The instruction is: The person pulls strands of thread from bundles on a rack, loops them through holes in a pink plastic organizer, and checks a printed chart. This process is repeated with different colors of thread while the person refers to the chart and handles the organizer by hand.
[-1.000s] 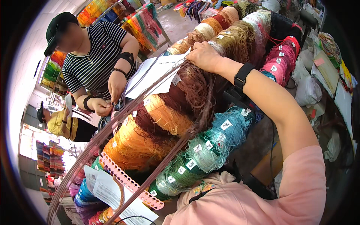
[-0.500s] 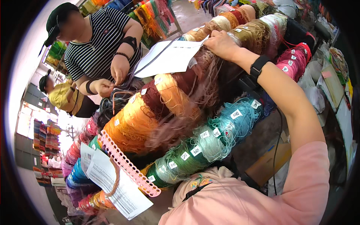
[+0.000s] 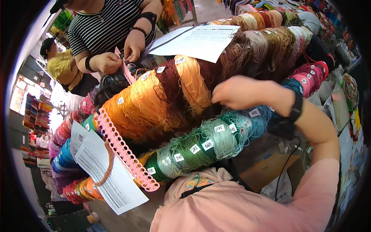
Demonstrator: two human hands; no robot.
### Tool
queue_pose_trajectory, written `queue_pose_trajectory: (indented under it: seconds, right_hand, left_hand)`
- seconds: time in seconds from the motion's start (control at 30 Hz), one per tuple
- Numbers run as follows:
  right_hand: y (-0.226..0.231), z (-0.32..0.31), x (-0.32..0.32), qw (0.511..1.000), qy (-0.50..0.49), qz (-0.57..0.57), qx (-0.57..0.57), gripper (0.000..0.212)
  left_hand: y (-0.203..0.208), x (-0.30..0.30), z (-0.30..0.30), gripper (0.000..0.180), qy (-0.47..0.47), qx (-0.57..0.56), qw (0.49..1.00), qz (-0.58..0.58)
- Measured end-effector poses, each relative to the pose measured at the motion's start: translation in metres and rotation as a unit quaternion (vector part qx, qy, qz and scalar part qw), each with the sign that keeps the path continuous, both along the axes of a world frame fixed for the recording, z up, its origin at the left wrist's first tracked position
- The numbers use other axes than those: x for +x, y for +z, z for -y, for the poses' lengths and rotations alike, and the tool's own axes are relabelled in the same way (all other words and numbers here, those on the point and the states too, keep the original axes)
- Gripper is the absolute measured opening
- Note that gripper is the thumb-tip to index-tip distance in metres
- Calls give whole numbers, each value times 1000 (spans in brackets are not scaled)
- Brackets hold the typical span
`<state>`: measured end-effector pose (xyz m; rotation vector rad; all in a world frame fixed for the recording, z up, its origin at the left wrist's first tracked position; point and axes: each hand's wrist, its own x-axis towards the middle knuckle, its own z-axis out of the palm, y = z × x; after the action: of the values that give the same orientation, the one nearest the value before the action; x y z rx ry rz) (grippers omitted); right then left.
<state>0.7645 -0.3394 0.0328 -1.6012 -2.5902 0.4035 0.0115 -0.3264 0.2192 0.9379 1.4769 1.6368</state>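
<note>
My right hand (image 3: pixel 237 92) hovers over the gap between the near and middle rows of thread, its fingers curled together close to a light orange skein (image 3: pixel 191 83). It is blurred, and whatever lies between the fingertips cannot be made out. Dark maroon thread (image 3: pixel 170 91) hangs beside that skein, with brown thread (image 3: pixel 235 52) beyond. Below the hand lies the near row of teal and green thread (image 3: pixel 222 133) with small white labels. To the left, a pink strip with punched holes (image 3: pixel 125 152) rests across the rows, a brown loop of thread (image 3: pixel 110 166) hanging from it. My left hand is out of view.
Across the rows, a person in a striped shirt (image 3: pixel 104 31) pinches something by a second pink strip (image 3: pixel 125 69). A printed sheet (image 3: pixel 201 38) lies over the far thread; more papers (image 3: pixel 104 166) hang at left. A cardboard box (image 3: pixel 266 172) and black cable (image 3: pixel 286 170) are at lower right.
My right hand has come down and nearer from the sheet's corner over the far rows. The blurred brownish strands under it are no longer sweeping across the middle row. The view has shifted.
</note>
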Motion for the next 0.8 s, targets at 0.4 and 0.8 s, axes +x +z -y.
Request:
queue_pose_trajectory:
  seconds: [0.4, 0.8]
  right_hand:
    - [0, 31, 30, 929, -141, 281, -194, 18]
    - [158, -69, -301, 967, 104, -195, 124, 22]
  left_hand:
    - [-42, 89, -19, 19, -240, -265, 689, -630]
    - [-4, 133, -82, 24, -435, -92, 771, -455]
